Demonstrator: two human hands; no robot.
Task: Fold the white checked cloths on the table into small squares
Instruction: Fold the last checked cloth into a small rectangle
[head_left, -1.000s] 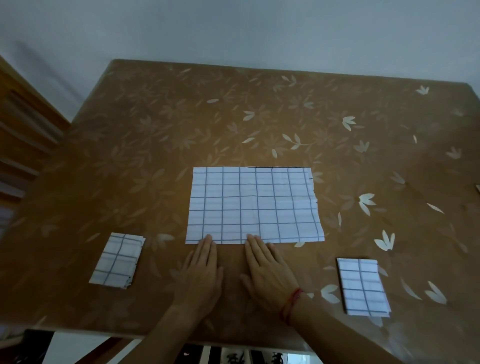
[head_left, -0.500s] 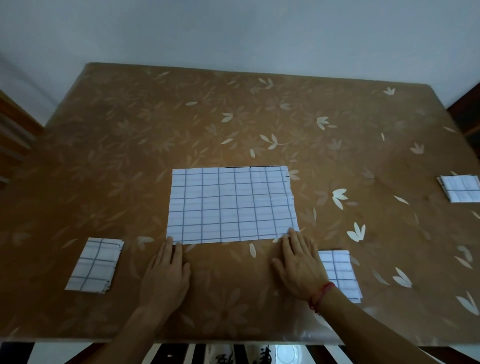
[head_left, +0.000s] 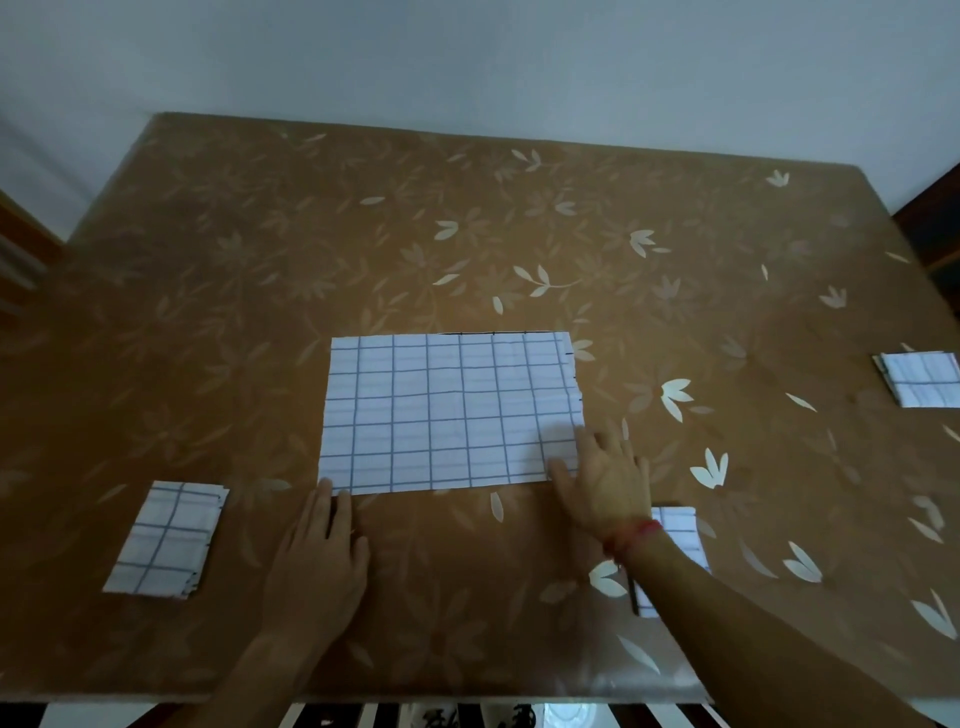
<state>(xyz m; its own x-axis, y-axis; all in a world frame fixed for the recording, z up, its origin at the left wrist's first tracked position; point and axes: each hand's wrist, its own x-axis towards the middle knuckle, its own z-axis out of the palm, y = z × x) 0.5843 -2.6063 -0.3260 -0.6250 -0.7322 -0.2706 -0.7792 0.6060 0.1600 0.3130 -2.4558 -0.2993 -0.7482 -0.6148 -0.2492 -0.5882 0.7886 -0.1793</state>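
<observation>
— So, where is the unfolded cloth (head_left: 449, 413)?
— Flat in the middle of the table (head_left: 467, 234) (folded cloths (head_left: 166, 538) lie to either side). The left hand (head_left: 317, 561) stays flat, fingers straight, tips at the near left corner, holding nothing.
— And the right hand (head_left: 605, 483)?
— Half a second ago it lay just short of the near right corner. Now its spread, straight fingers rest on that corner, blurred, gripping nothing.

Pale wall (head_left: 467, 57), wooden furniture (head_left: 23, 260) left, dark furniture (head_left: 935, 223) right
</observation>
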